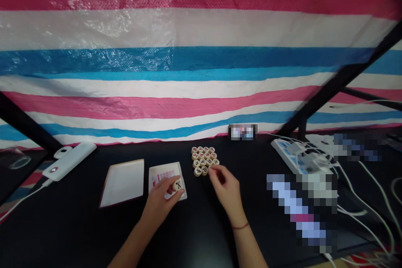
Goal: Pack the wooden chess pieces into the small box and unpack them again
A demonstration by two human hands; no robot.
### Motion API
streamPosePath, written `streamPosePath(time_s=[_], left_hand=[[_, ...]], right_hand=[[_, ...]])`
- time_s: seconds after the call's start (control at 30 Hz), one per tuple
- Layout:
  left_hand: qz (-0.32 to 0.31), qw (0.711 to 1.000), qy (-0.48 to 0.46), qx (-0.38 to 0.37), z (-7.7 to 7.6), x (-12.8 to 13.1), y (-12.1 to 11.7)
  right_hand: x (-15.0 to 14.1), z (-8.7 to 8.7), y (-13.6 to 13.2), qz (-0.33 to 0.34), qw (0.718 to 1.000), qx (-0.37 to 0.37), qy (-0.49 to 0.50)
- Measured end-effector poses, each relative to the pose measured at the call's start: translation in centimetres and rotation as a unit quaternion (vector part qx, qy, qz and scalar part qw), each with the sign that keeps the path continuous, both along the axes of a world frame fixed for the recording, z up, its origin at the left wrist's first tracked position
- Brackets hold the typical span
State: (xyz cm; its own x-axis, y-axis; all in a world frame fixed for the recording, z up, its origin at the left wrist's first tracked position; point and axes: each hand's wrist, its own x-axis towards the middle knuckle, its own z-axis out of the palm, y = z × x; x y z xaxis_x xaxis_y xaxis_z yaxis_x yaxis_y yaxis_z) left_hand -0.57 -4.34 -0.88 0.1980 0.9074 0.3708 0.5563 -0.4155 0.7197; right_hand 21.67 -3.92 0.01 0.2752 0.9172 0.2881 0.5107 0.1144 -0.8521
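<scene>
My left hand (165, 192) is closed around a round Chinese chess piece (178, 184), pinched between thumb and fingers with its black character showing. It is over the white box (183, 171), in which a sheet with red print (163, 176) lies. My right hand (225, 186) is closed, its fingertips on a mostly hidden chess piece at the near right end of the rows. Several cream chess pieces (202, 162) lie in neat rows on the black table, red characters in the far rows and black in the near ones.
Left of the box lies a white lid (123, 182), inner side up. A white power strip (70, 161) is at the far left, a second power strip (287, 155) with tangled cables at the right. A phone (242, 132) leans by the striped sheet (188, 104).
</scene>
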Motion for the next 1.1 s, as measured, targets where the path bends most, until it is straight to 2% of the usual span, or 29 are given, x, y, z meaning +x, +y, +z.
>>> streamPosePath(time_s=[0.07,0.13,0.23,0.43,0.5,0.57,0.63,0.7,0.73,0.87,1.1], left_hand=[[-0.013,1.000,0.014,0.020,-0.4,0.0,-0.1],[-0.030,0.998,0.025,0.046,-0.8,0.0,-0.2],[-0.050,0.995,0.047,0.076,-1.3,0.0,-0.3],[-0.076,0.990,0.087,0.081,-1.4,0.5,-0.5],[-0.078,0.987,0.112,0.083,-1.1,0.7,-0.6],[-0.070,0.983,0.147,0.088,-0.9,0.6,-0.5],[-0.065,0.976,0.184,0.095,-0.9,0.5,-0.4],[-0.059,0.972,0.206,0.094,-0.9,0.3,-0.3],[-0.054,0.972,0.211,0.089,-1.0,0.3,-0.2],[-0.043,0.973,0.218,0.061,-1.4,0.1,-0.1],[-0.060,0.974,0.215,0.036,-1.3,-0.1,-0.1]], right_hand=[[-2.2,1.1,-0.5,0.145,0.989,-0.028,0.029],[-3.9,1.7,-1.0,0.246,0.967,-0.061,0.034],[-5.1,1.6,-1.2,0.278,0.957,-0.070,0.031],[-4.7,0.7,-1.1,0.251,0.965,-0.061,0.047],[-4.0,0.5,-0.8,0.209,0.976,-0.033,0.044],[-2.6,0.0,-0.4,0.113,0.993,0.007,0.042],[-0.5,-0.8,0.2,-0.012,0.999,0.030,0.031],[1.8,-1.8,0.6,-0.109,0.994,0.009,-0.005],[2.8,-2.3,0.7,-0.135,0.991,-0.013,-0.020],[4.8,-3.7,0.8,-0.123,0.989,-0.063,-0.055],[4.1,-3.9,0.8,-0.086,0.991,-0.071,-0.080]])
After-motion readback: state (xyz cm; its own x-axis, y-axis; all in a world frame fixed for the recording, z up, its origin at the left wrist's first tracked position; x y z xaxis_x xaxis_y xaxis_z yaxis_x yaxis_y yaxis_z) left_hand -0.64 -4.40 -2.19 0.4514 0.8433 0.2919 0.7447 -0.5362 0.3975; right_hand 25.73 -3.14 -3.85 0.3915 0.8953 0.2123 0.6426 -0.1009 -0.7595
